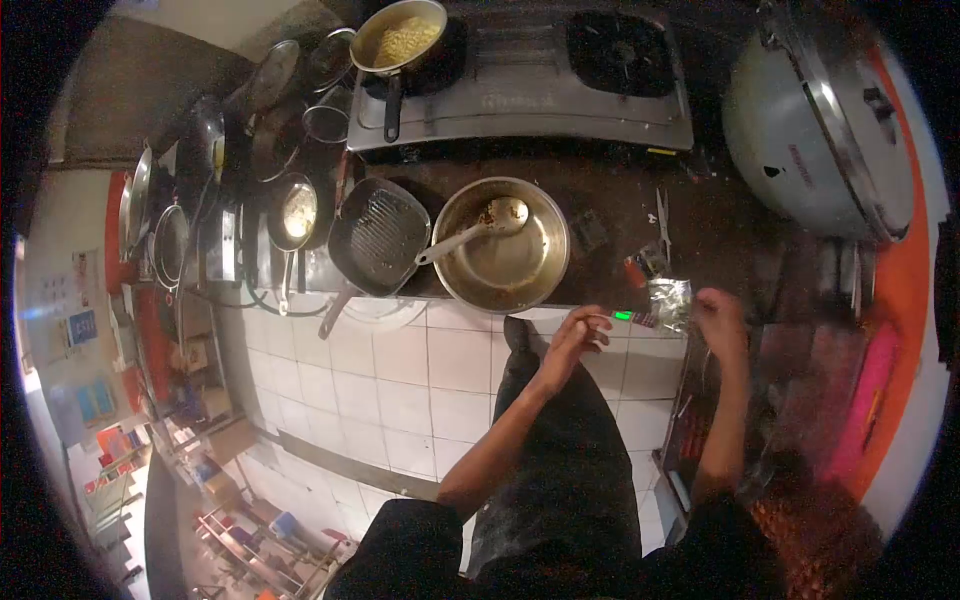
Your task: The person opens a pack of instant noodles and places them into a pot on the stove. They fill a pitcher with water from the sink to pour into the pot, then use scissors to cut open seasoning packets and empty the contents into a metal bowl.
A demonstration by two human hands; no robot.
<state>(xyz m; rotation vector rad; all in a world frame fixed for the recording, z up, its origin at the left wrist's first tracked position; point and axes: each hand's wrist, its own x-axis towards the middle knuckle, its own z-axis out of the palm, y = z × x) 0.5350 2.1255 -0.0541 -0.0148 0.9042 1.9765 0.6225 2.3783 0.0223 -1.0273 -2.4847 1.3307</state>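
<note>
Between my two hands, at the counter's front edge, is a shiny silver packet (671,304). My right hand (720,322) is at the packet's right side, its fingers bent and blurred. My left hand (578,340) is to the left, fingers curled at the end of a dark strip with a bright green patch (623,316) that reaches towards the packet. Just behind the packet lies a small red and dark packet (645,265), with scissors (662,222) beyond it. A large steel pot (500,270) with a ladle (505,215) resting inside stands left of my hands.
A square grill pan (378,240) sits left of the pot, beside a small frying pan (298,212). On the gas stove (520,110) at the back is a pan of yellowish food (408,42). A big lidded vessel (790,150) stands at the right.
</note>
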